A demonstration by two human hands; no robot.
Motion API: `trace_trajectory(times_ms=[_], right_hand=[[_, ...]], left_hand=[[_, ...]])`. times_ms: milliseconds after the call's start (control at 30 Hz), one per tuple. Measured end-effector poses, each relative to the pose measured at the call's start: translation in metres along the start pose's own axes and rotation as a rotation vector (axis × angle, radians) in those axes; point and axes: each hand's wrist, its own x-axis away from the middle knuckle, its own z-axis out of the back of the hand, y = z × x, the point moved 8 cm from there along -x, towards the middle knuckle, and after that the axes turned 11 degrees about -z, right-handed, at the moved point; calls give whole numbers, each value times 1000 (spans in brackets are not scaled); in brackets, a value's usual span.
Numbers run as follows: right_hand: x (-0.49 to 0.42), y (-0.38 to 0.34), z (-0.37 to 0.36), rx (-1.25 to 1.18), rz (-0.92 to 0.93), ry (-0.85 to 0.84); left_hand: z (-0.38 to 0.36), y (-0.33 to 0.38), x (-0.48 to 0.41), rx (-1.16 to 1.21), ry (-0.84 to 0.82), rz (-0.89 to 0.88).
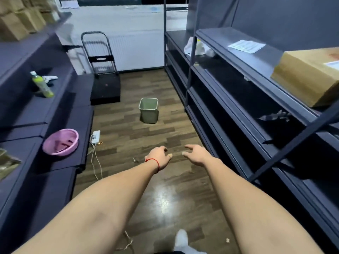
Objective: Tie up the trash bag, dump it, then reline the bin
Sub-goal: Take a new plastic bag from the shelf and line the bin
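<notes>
one bin (148,110), two hands (159,157), one basin (61,142)

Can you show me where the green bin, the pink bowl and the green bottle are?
green bin (148,114): head view, on its front wall.
pink bowl (55,150): head view, on its outer side near the rim.
green bottle (41,86): head view, on the middle of its body.

Pale green square bin (148,110) stands upright, unlined, on the floor.
</notes>
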Motion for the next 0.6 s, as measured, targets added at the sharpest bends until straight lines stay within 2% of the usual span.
trace_trajectory(times_ms=[267, 400, 600], right_hand=[[-103, -62, 50, 36, 132, -18], [-154, -87, 56, 79, 131, -13], [-248, -132, 65, 236, 82, -63]], left_hand=[[62, -11, -100, -54, 106, 86], [76, -26, -140, 11, 66, 138], [93, -72, -218, -18, -19, 165]])
